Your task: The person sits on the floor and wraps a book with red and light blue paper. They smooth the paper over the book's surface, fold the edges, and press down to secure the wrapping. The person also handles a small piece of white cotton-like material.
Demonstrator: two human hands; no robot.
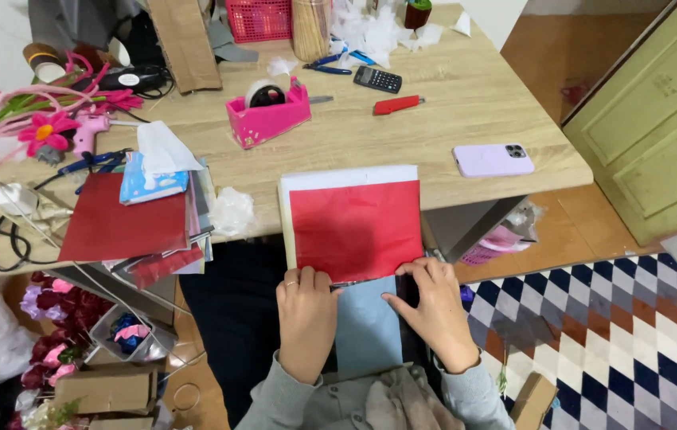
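**Both hands pinch the near edge of a red sheet at the bench's front**

A red paper sheet lies on a stack of white paper at the near edge of the wooden bench, overhanging it toward the person. The left hand sits at the sheet's 7 o'clock corner, fingers curled and closed on the paper's lower edge; a ring shows on one finger. The right hand is at the 5 o'clock corner, fingers bent and pinching the same edge. Between the two hands, below the red sheet, a pale blue sheet hangs down toward the person's lap.

From the red sheet, a white crumpled tissue ball lies at 9 o'clock, just beside the paper stack. Farther the same way sits a pile of coloured sheets topped by a dark red one, with a tissue packet on it. At 11 o'clock stands a pink tape dispenser. At 12 o'clock lie a black calculator and a red utility knife, near each other. At 2 o'clock a phone in a lilac case rests face down, well apart from the hands. Pink artificial flowers lie at the bench's far 9 o'clock end. A checked rug covers the floor at 4 o'clock.
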